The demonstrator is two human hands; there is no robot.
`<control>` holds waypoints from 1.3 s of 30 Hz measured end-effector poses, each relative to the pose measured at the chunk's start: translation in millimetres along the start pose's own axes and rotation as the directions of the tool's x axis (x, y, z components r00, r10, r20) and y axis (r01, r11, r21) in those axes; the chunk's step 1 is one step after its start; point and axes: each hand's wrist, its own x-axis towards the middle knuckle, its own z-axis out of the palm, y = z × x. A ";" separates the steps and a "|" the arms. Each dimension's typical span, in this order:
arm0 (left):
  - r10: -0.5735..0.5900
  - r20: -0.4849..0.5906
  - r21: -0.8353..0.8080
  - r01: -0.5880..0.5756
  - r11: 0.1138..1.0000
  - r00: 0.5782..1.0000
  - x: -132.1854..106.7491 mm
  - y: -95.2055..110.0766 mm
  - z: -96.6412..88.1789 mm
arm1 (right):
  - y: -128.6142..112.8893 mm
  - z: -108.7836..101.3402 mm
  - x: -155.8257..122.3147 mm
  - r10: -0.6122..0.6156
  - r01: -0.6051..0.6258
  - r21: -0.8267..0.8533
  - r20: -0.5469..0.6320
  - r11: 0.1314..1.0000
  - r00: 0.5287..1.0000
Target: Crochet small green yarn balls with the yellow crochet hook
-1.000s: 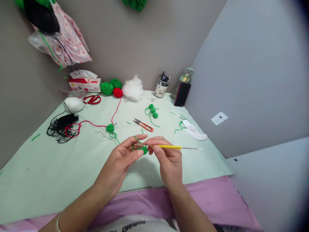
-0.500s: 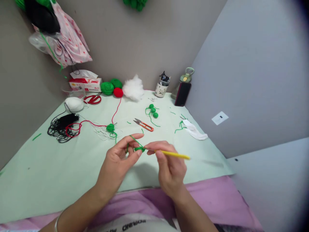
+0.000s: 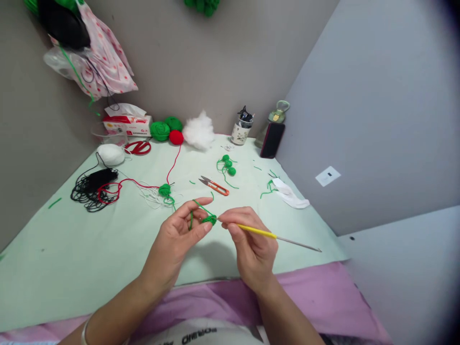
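Observation:
My left hand [image 3: 176, 239] pinches a small green crochet piece [image 3: 209, 220] between thumb and fingers, with green yarn [image 3: 200, 206] running over its index finger. My right hand [image 3: 251, 244] grips a crochet hook with a yellow handle [image 3: 257, 231]; the hook's tip sits at the green piece and its metal tail points right and down. Both hands hover above the pale green table mat [image 3: 89, 249] near its front edge.
Orange thread snips [image 3: 214, 186] lie just beyond my hands. Small green balls [image 3: 227, 165], a green knot on white thread [image 3: 164, 190], black and red yarn [image 3: 94, 189], yarn balls [image 3: 166, 130], white stuffing [image 3: 197, 130], a tissue box [image 3: 126, 125], a cup [image 3: 240, 133] and a phone [image 3: 271, 140] sit farther back.
The hook has tilted, its tail swinging from level down to the right. My right hand dropped slightly; my left fingers shifted on the green piece.

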 end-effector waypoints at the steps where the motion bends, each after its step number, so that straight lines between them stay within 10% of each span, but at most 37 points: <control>1: 0.012 -0.004 0.008 -0.012 1.000 1.000 -0.1 -0.4 -0.1 | -0.4 0.0 -0.5 -0.005 0.005 -0.001 0.003 1.000 1.000; 5: 0.035 -0.030 -0.004 -0.035 0.999 0.999 -2.7 1.2 2.2 | 1.0 1.3 -6.5 -0.098 0.102 -0.126 0.036 0.987 0.994; 9: -0.165 0.085 -0.193 0.179 0.965 0.983 -1.7 6.8 3.5 | 3.4 3.0 -11.5 -0.279 0.301 -0.335 0.113 0.893 0.954; 13: -0.248 0.140 -0.279 0.279 0.919 0.959 3.1 12.2 1.3 | 2.0 2.6 -5.0 -0.023 0.021 -0.021 -0.075 1.000 0.997; 17: -0.154 0.097 -0.185 0.170 0.968 0.983 2.3 12.0 2.0 | 2.9 5.0 2.9 0.244 -0.202 0.319 -0.098 0.926 0.965; 33: 0.054 0.097 0.208 -0.074 0.975 0.994 -2.1 5.9 -6.3 | -5.2 -5.6 -6.3 0.050 -0.050 0.128 0.004 0.991 0.999; 39: -0.029 0.134 0.067 0.020 0.998 0.990 -1.3 8.5 -7.5 | -2.9 -7.2 -7.2 0.069 -0.062 0.180 -0.032 0.982 0.997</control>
